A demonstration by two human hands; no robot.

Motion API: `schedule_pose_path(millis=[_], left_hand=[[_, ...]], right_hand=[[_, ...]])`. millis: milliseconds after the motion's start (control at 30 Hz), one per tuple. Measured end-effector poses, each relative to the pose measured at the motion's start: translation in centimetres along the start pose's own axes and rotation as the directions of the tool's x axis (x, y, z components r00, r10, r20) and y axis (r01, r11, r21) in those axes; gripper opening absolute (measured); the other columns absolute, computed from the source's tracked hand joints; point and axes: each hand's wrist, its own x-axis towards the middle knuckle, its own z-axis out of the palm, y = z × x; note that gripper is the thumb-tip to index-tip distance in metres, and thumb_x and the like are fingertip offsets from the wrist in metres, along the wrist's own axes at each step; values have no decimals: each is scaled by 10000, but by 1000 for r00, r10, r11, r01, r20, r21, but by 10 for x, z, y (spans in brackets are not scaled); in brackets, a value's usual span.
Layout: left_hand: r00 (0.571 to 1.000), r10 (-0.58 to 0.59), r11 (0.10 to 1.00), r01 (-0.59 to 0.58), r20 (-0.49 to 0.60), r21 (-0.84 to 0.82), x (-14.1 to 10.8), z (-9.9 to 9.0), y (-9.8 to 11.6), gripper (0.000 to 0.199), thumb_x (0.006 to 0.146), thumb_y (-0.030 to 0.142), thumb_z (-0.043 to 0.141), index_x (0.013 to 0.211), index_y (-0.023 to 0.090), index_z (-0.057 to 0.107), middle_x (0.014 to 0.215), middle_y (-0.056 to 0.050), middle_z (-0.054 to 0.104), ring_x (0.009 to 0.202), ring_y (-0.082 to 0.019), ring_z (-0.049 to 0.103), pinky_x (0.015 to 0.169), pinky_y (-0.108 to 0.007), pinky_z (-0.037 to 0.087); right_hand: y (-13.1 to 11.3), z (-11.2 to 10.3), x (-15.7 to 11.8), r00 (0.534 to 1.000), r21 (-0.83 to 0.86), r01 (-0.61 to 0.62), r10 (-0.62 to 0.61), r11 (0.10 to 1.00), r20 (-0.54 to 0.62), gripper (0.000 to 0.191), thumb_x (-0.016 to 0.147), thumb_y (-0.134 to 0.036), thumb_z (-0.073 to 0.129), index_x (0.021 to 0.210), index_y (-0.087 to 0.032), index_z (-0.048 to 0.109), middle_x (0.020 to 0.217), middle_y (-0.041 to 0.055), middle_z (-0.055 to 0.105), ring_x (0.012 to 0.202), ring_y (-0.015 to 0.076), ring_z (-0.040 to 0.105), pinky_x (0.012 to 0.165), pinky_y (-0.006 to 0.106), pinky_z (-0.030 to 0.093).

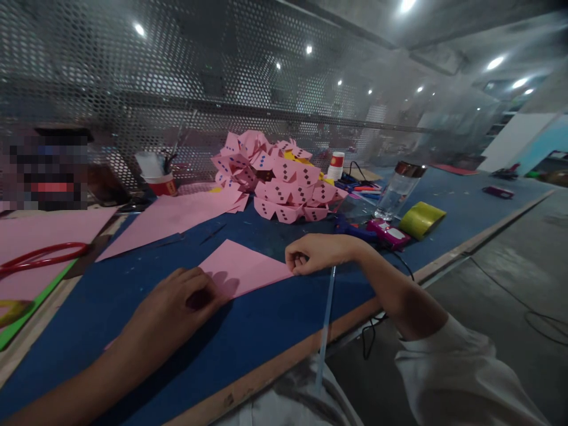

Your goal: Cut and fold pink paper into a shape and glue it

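A pink sheet of paper (244, 266), seemingly folded, lies on the blue tabletop between my hands. My left hand (189, 302) is closed at its near left edge, with the fingertips curled over the paper. At the right corner, my right hand (322, 251) pinches the paper between thumb and fingers. Just behind the paper stands a heap of folded pink paper pieces (288, 183) with dark and blue diamond marks. A clear stick (327, 319) lies across the table's front edge below my right hand.
Larger pink sheets (173, 213) lie at the back left, near red-handled scissors (44, 257). Right of the heap are a blue glue gun (355, 229), a magenta device (387, 234), a yellow tape roll (421, 220) and a clear bottle (399, 192). A person sits far left.
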Motion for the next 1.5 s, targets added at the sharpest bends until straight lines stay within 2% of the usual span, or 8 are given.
schedule_pose_path(millis=[233,733,867,967,1100,1233,1333,1500], left_hand=[[999,-10,996,5,45,94,0,-1,-1,373,931,541,554,731,238,640,754,-29,651,725,-220,556,674,-350,416],[999,-11,998,8,49,57,0,-1,0,388,929,571,548,747,238,629,760,-28,642,728,-225,545,690,-358,395],[999,-11,997,8,42,78,0,0,1,400,928,565,556,720,228,610,729,-26,615,716,-221,528,687,-351,377],[1000,-17,995,14,25,94,0,0,2,395,927,553,569,716,220,597,731,-27,602,722,-221,518,683,-344,362],[997,-19,994,10,78,113,1,-4,7,302,927,457,582,745,218,605,761,-29,622,769,-230,521,692,-338,350],[997,-22,994,14,78,106,2,-8,12,301,922,426,597,716,208,580,754,-29,616,769,-225,511,701,-338,343],[996,-3,996,-5,89,92,1,-10,13,217,919,359,594,765,209,618,783,-30,624,789,-221,514,719,-336,353],[993,5,997,-14,114,76,-3,-14,14,164,914,303,567,798,205,630,826,-35,626,821,-222,521,723,-333,365]], right_hand=[[2,0,-1,1000,2,0,0,1000,-2,168,810,-138,607,954,-137,694,837,25,700,725,117,611,623,197,417],[9,-6,-8,999,-35,-39,39,999,18,218,775,-102,596,968,-136,692,828,9,678,702,110,580,604,196,392],[9,-13,-13,994,87,30,-20,996,-108,156,862,-201,612,986,-140,684,864,18,680,752,125,581,651,212,418],[-2,-13,-12,973,186,101,-58,977,-224,208,908,-317,628,1014,-144,676,950,39,696,826,143,604,715,230,447],[-32,1,4,960,191,188,-139,963,-244,205,919,-343,639,1010,-165,689,1010,39,704,890,157,630,767,245,458],[-56,25,31,954,-5,188,-184,982,-239,215,879,-345,713,1004,-171,692,1017,50,707,901,176,634,789,270,443],[-59,39,50,949,-71,216,-226,974,-221,235,871,-361,727,1002,-171,685,1001,47,699,862,166,625,731,255,425],[-53,49,63,945,-41,224,-227,974,-235,144,896,-300,686,946,-165,686,913,20,667,788,132,594,666,229,391]])
